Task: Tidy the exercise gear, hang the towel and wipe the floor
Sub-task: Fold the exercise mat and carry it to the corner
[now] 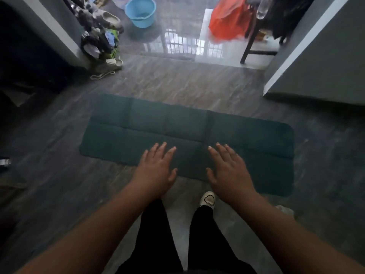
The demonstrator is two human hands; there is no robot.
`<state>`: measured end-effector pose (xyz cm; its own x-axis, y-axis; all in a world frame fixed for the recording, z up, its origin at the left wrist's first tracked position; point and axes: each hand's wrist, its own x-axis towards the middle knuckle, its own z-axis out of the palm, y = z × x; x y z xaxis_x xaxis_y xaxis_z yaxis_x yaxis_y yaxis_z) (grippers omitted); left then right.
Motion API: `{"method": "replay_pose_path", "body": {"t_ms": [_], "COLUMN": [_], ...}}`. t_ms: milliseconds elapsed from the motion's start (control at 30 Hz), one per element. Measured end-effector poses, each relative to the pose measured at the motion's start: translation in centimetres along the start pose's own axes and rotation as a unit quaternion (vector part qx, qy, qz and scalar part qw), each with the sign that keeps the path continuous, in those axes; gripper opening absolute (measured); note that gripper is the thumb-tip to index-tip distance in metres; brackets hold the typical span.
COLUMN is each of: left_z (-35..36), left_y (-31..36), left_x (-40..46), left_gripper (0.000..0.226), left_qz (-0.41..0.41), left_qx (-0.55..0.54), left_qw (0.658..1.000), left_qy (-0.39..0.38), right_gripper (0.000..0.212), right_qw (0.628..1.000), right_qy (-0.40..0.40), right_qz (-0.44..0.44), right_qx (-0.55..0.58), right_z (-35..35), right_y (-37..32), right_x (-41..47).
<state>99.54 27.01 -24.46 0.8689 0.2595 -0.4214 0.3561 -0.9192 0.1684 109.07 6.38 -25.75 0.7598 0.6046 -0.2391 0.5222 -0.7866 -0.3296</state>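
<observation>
Fingers (161, 150) of both hands spread flat, holding nothing, over green mat (246, 135) on glossy grey floor (177, 82).

Grey floor (59, 155) bears a green mat (177, 127); blue bucket (140, 11) beyond.

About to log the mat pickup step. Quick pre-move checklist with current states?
1. Green mat lies flat, unfolded on the floor: ok.
2. Left hand open, holding nothing: ok.
3. Right hand open, holding nothing: ok.
4. Hands touching the mat: cannot tell.
5. Nothing lying on the mat: ok.
6. Foot off the mat's near edge: ok.
</observation>
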Motion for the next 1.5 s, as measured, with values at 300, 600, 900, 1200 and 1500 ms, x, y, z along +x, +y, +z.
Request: {"method": "replay_pose_path", "body": {"t_ms": [300, 600, 900, 1200, 1500], "left_z": [16.1, 39.4, 57.8, 61.9, 64.4], "left_y": [-7.0, -14.7, -19.7, -20.2, -20.7], "left_x": [16.7, 33.2, 43.8, 44.9, 42.5], "left_gripper": [0.074, 0.076, 0.079, 0.083, 0.085], "left_qz": [0.095, 0.234, 0.333, 0.342, 0.311], "left_qx": [0.013, 0.135, 0.216, 0.273, 0.253], "left_qw": [0.992, 0.947, 0.904, 0.854, 0.878], "left_qy": [-0.081, -0.175, -0.157, -0.282, -0.261], "right_gripper": [0.068, 0.068, 0.066, 0.091, 0.082], "right_qw": [0.997, 0.996, 0.968, 0.925, 0.918], "right_qy": [-0.001, -0.078, -0.174, -0.304, -0.3], "right_qz": [0.07, 0.021, -0.156, -0.129, -0.133], "right_qx": [0.045, 0.024, -0.092, -0.187, -0.223], "right_z": [19.7, 46.6, 64.0, 70.0, 69.6], "right_y": [6.4, 16.0, 26.8, 27.7, 27.0], "right_x": [8.8, 17.8, 24.8, 23.3, 23.3]}}
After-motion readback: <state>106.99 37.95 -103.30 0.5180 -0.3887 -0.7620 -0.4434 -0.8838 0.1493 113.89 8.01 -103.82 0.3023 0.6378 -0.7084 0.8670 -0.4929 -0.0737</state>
